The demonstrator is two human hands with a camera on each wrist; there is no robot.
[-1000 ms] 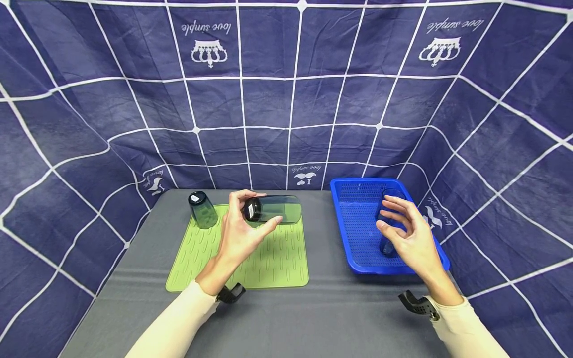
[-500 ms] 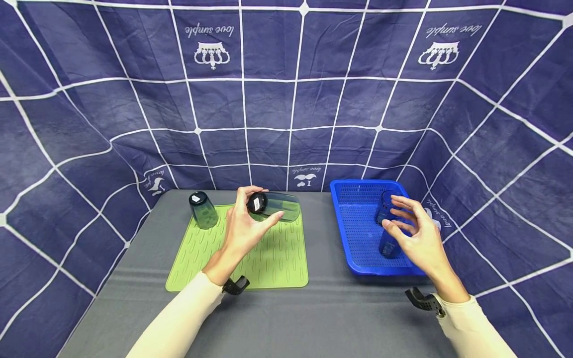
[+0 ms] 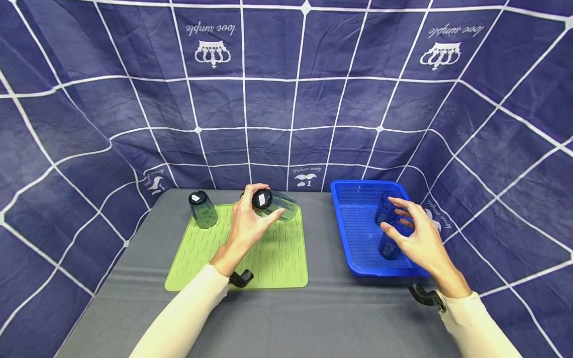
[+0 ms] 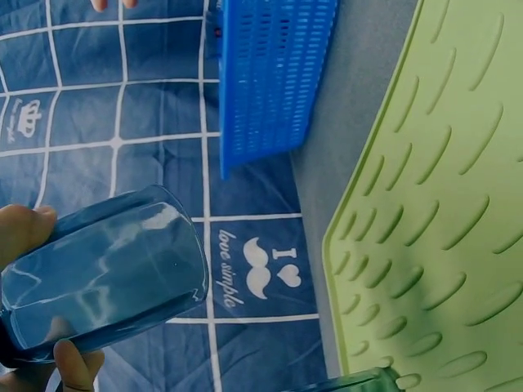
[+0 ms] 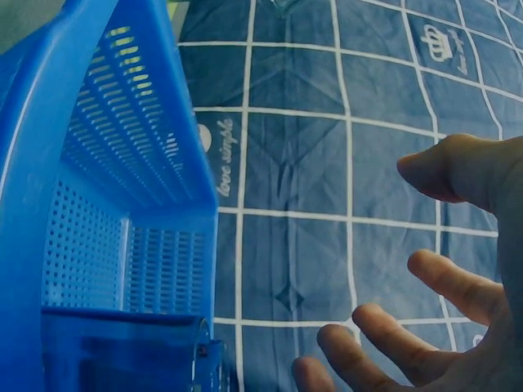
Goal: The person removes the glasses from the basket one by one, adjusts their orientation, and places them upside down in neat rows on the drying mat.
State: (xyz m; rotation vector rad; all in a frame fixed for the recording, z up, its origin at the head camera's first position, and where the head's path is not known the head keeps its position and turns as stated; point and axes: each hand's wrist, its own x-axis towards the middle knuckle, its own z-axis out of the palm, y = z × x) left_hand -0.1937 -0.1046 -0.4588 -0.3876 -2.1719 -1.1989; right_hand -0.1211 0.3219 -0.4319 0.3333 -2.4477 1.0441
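Overhead, left hand (image 3: 247, 224) grips a tilted tumbler (image 3: 276, 205) above the green mat's (image 3: 277, 263) far edge; right hand (image 3: 414, 238) hovers spread, holding nothing, over the blue basket (image 3: 358, 233).

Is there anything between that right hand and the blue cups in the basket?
Nothing visible. The right hand hovers open over the blue basket, its fingers spread just above the cups inside. In the head view no other thing lies between them; the basket's low wall is beside the reach, not across it.

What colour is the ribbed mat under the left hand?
Light green mat, with raised darker-looking ridges; clearest in the head view.
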